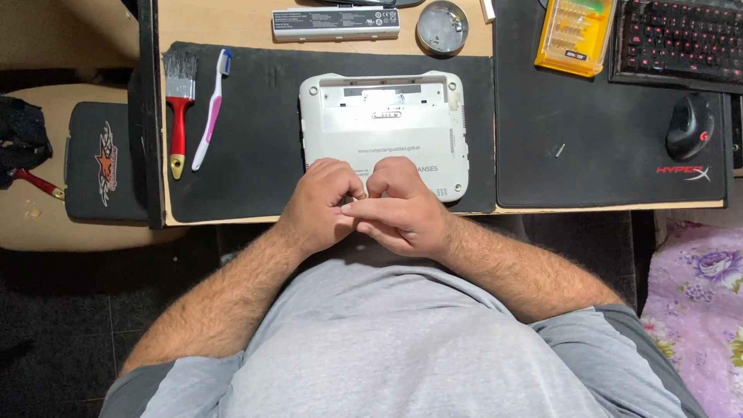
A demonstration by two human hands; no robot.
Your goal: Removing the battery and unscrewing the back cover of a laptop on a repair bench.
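Both hands, left hand point(319, 207) and right hand point(401, 213), press together over the white laptop point(385, 124); round tin point(442, 28) holds small bits.

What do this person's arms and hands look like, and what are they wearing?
Both the left hand and the right hand are bare: no gloves, rings or watch show. The forearms are bare and hairy. A light grey T-shirt has short, darker grey sleeves.

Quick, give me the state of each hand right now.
Left hand: curled shut, fingertips pressed against the right hand over the white laptop base; what it grips cannot be told.
Right hand: curled shut likewise; contents cannot be told.
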